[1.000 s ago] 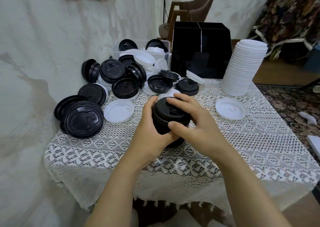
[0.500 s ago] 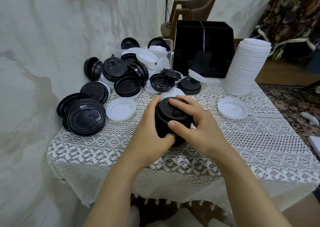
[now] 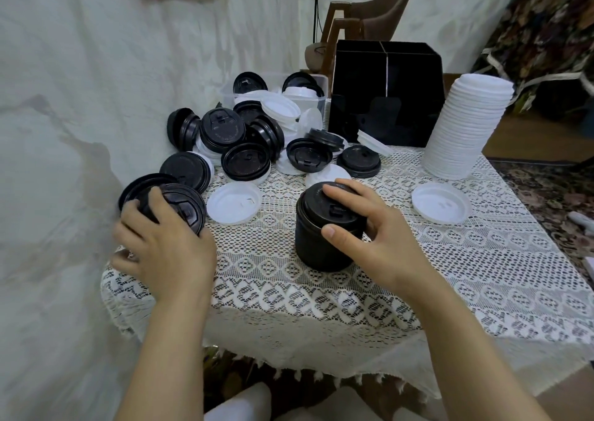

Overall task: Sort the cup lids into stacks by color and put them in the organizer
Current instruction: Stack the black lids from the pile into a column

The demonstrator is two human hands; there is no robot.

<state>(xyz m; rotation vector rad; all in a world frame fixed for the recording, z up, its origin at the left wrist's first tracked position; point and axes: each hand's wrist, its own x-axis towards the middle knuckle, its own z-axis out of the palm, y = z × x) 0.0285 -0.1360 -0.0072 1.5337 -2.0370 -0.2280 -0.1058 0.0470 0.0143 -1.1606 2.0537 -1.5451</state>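
Roughly midway, I judge. A tall white stack point(image 3: 466, 131) stands at the right of the counter point(image 3: 418, 276). The right hand point(image 3: 373, 237) curls round a short black stack point(image 3: 316, 247) at its centre, and the left hand point(image 3: 164, 253) grips loose black lids point(image 3: 189, 205) at its left edge. A mixed pile point(image 3: 250, 137) lies unsorted. The organizer point(image 3: 385, 99) seems empty, though its dark inside is hard to read.

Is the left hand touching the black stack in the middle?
Apart. The head view shows bare cloth between the left hand and the stack.
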